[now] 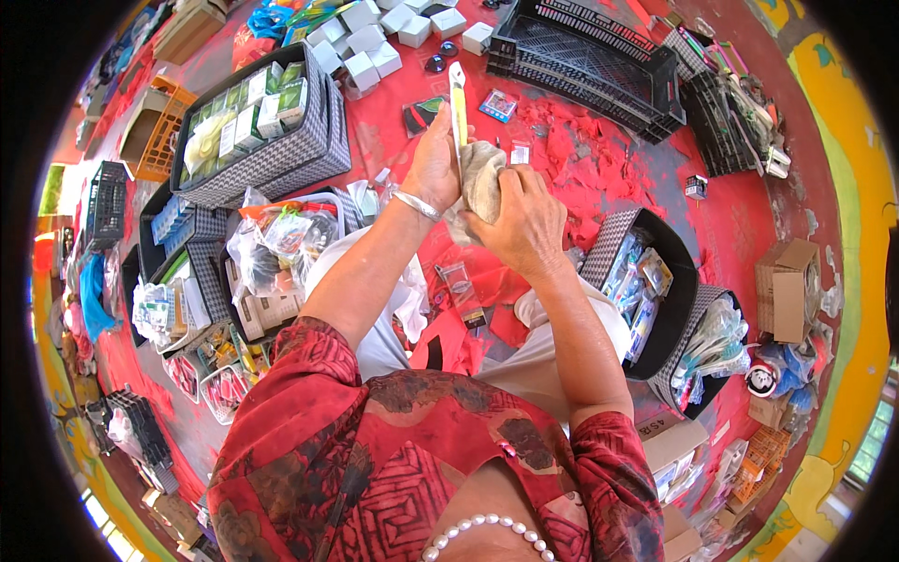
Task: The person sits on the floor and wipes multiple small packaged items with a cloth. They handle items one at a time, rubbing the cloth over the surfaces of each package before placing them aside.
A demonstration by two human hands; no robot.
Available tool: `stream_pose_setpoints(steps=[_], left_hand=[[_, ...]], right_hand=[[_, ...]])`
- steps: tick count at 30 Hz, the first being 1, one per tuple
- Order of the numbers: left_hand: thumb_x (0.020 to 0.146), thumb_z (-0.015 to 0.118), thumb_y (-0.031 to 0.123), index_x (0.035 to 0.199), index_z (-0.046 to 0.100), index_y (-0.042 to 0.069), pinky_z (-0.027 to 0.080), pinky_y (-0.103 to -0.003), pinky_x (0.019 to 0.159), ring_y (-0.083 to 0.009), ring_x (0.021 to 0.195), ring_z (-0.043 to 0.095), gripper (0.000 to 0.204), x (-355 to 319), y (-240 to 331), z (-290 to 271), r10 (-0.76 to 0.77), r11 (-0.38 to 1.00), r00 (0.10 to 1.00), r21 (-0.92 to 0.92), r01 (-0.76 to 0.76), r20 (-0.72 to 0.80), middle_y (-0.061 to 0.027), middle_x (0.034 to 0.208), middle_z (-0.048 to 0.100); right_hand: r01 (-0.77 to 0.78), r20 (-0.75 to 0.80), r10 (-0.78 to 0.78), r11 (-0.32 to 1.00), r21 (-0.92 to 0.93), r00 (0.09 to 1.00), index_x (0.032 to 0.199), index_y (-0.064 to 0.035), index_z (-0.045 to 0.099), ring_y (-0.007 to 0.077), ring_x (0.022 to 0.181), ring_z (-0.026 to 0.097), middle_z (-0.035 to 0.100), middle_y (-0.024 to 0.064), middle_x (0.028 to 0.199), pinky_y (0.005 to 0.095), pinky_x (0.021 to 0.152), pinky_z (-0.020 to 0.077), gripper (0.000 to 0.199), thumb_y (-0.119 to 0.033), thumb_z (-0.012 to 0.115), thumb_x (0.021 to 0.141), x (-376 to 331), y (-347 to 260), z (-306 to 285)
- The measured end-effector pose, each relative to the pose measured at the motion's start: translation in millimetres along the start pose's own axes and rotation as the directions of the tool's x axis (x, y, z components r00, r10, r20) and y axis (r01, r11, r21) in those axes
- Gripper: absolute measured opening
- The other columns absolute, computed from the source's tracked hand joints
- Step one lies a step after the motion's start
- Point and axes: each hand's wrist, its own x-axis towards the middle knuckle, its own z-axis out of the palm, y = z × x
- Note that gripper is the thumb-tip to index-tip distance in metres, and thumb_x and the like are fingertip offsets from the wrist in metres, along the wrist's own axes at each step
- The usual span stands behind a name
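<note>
Head: red floor (pixel 726 239), painted wall (pixel 866 187)

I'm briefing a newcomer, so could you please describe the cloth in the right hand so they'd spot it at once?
From the big black crate at the top, go down-left to the right hand. It holds a bunched cloth beside the slim yellow-and-white item in the left hand. The cloth's dull beige, crumpled folds set it apart from that straight-edged neighbour.

Cloth (pixel 481 180) in right fingers (pixel 513 184), beside slim yellow object (pixel 460 110)
</note>
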Motion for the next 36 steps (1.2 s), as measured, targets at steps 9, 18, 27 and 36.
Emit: stream_pose_setpoints(steps=[9,18,27,36], left_hand=[[0.08,0.064,0.008,0.105,0.055,0.004,0.042,-0.039,0.095,-0.0242,0.098,0.059,0.027,-14.4,9.9,8.9,0.021,0.999,0.995,-0.029,-0.019,0.095,-0.0087,0.1,0.062],[0.089,0.053,0.018,0.122,0.042,0.002,0.04,-0.045,0.096,-0.0306,0.111,0.051,0.039,-15.8,9.5,16.3,0.098,0.992,0.977,0.062,-0.111,0.189,-0.0169,0.117,0.054],[0.093,0.046,0.023,0.121,0.047,0.006,0.043,-0.038,0.093,-0.0191,0.105,0.055,0.033,-18.7,-20.8,25.7,0.028,0.975,0.985,0.212,-0.064,0.169,-0.006,0.114,0.057],[0.094,0.043,0.024,0.125,0.038,-0.005,0.034,-0.042,0.103,-0.0322,0.118,0.045,0.043,-13.2,5.4,18.7,0.151,0.98,0.953,0.086,-0.179,0.264,-0.0222,0.124,0.048]], right_hand=[[-0.497,0.388,0.458,0.141,0.856,0.8,0.1,0.0038,0.061,0.0142,0.075,0.061,0.064,0.0085,0.087,0.0274,0.065,0.0487,0.034,-0.008,0.064,0.069,8.0,34.2,-21.1],[-0.576,0.385,0.656,0.094,0.812,0.649,0.092,0.0026,0.062,0.0158,0.069,0.062,0.064,0.0083,0.083,0.0275,0.061,0.0503,0.023,-0.011,0.067,0.074,18.8,47.7,-36.8],[-0.051,-0.243,0.072,0.995,0.091,0.967,0.089,-0.0031,0.057,0.0328,0.079,0.059,0.059,0.0136,0.087,0.0416,0.066,0.0479,0.032,-0.025,0.069,0.068,29.7,24.7,-6.2],[-0.521,0.229,0.551,0.834,-0.18,0.803,0.09,-0.0033,0.063,0.0328,0.082,0.062,0.064,0.0172,0.083,0.0405,0.072,0.0474,0.035,-0.033,0.065,0.072,13.7,53.4,-41.7]])
